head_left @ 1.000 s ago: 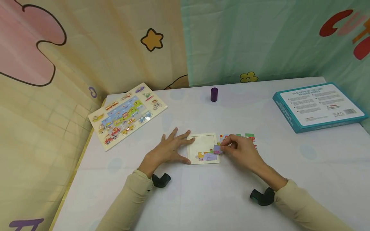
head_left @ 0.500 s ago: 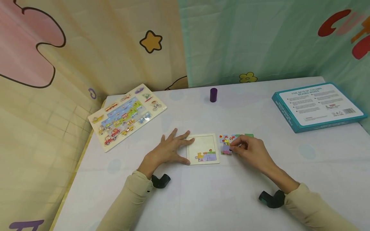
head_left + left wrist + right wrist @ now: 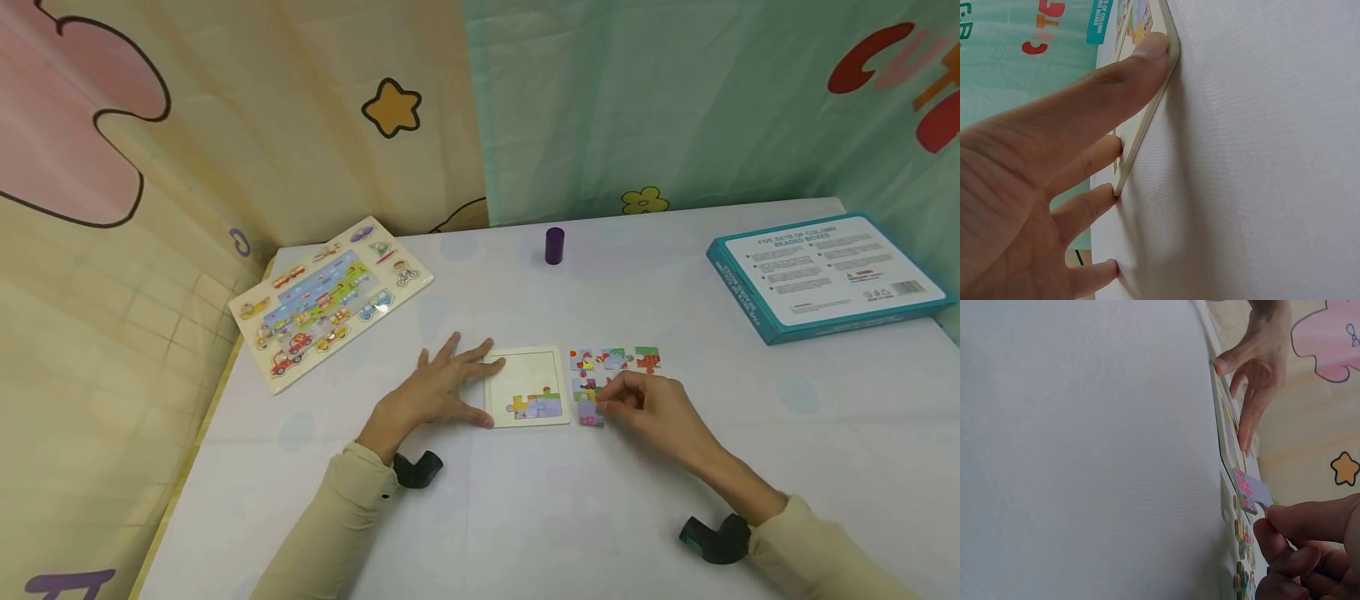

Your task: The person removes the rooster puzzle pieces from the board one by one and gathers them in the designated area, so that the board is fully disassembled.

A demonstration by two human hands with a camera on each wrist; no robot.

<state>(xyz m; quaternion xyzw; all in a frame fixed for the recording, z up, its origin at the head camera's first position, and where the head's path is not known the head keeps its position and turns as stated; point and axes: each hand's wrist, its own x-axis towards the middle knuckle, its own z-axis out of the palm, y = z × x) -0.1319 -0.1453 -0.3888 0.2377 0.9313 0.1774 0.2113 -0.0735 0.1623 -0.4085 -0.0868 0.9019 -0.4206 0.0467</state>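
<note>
A small square wooden puzzle tray point(image 3: 525, 363) lies at the middle of the table, with a few joined jigsaw pieces point(image 3: 542, 406) in its lower right corner. My left hand point(image 3: 437, 388) rests on the tray's left edge, fingers spread and thumb on the near corner point(image 3: 1159, 50). Just right of the tray, my right hand point(image 3: 651, 410) pinches a purple jigsaw piece with pink flowers point(image 3: 590, 412) between thumb and forefinger. In the right wrist view this piece point(image 3: 1250, 489) is held up on edge above the table. Loose jigsaw pieces point(image 3: 615, 358) lie behind the right hand, which partly hides them.
A larger vehicle picture puzzle board point(image 3: 397, 296) lies at the back left. A dark purple cylinder point(image 3: 554, 246) stands at the back. On the right lies a flat teal box point(image 3: 832, 275). Printed curtains point(image 3: 660, 108) hang behind the table point(image 3: 480, 525).
My right hand has carried the purple jigsaw piece from over the tray's right edge to the right and then toward me, uncovering loose pieces. The left hand stays put.
</note>
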